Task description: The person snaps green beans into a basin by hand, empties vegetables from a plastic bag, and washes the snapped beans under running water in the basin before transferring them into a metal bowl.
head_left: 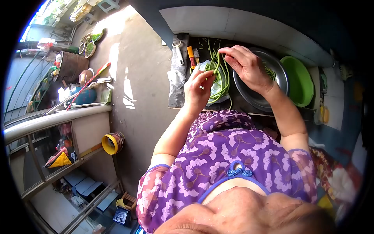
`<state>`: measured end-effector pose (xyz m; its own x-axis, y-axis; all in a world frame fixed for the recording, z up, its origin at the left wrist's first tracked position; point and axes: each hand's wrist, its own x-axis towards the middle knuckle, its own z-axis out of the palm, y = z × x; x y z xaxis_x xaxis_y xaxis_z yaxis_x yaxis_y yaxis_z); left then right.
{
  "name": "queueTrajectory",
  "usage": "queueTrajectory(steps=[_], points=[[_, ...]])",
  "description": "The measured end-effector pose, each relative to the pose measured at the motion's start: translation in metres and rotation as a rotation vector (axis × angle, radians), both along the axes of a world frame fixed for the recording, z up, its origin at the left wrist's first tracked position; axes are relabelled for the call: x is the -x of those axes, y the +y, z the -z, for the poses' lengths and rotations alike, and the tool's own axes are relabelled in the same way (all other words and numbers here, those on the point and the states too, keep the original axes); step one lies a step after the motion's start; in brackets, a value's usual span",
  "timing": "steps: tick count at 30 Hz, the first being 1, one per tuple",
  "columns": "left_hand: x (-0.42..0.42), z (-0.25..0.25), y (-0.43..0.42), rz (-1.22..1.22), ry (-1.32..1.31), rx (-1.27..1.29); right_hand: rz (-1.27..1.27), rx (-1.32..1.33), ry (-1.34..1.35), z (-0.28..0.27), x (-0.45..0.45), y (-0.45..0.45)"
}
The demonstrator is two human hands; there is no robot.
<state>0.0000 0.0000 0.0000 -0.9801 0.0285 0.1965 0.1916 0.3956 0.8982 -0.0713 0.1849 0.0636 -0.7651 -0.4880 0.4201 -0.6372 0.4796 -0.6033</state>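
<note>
My left hand (199, 89) is closed, pinching a green long bean (217, 62) between thumb and fingertips. The fingertips of my right hand (251, 69) close on the same bean higher up, so a short stretch of it runs between both hands. Below them a tangle of long beans (223, 91) lies on a clear plastic bag (213, 90). Under my right hand and wrist sits a grey metal basin (249, 95), partly hidden by the arm. Short pieces of green bean (269, 72) show inside it.
A light green basin (299, 74) stands right of the metal one. On the left end of the low table lie a white peeler (178, 54), an orange-handled tool (191, 54) and crumpled plastic (177, 79). A yellow bucket (111, 144) sits on the floor at left.
</note>
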Motion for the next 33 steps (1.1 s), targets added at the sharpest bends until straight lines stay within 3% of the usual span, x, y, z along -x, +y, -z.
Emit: queueTrajectory(steps=[2,5,10,14,20,26,32,33], points=[[0.003,0.001,-0.003,0.0,0.011,0.024,-0.014,-0.097,0.064,-0.003,0.007,-0.002],[0.004,0.032,0.003,0.044,-0.07,-0.38,-0.076,0.194,-0.572,-0.003,0.005,0.003],[-0.002,0.033,-0.005,0.082,-0.109,-0.473,-0.158,0.483,-0.8,0.0,-0.007,-0.007],[-0.002,0.03,-0.009,0.117,-0.128,-0.452,-0.177,0.463,-0.816,0.005,-0.008,-0.009],[-0.004,0.03,-0.009,0.134,-0.202,-0.571,-0.057,0.28,-0.588,0.0,-0.011,-0.011],[-0.003,0.014,-0.016,0.227,-0.438,-0.737,-0.093,0.457,-0.753,0.008,-0.006,-0.007],[-0.002,0.017,-0.021,0.287,-0.601,-0.963,-0.057,0.464,-0.791,0.016,-0.01,-0.003],[-0.002,0.018,-0.021,0.279,-0.631,-0.983,-0.037,0.32,-0.469,0.015,-0.01,-0.004]])
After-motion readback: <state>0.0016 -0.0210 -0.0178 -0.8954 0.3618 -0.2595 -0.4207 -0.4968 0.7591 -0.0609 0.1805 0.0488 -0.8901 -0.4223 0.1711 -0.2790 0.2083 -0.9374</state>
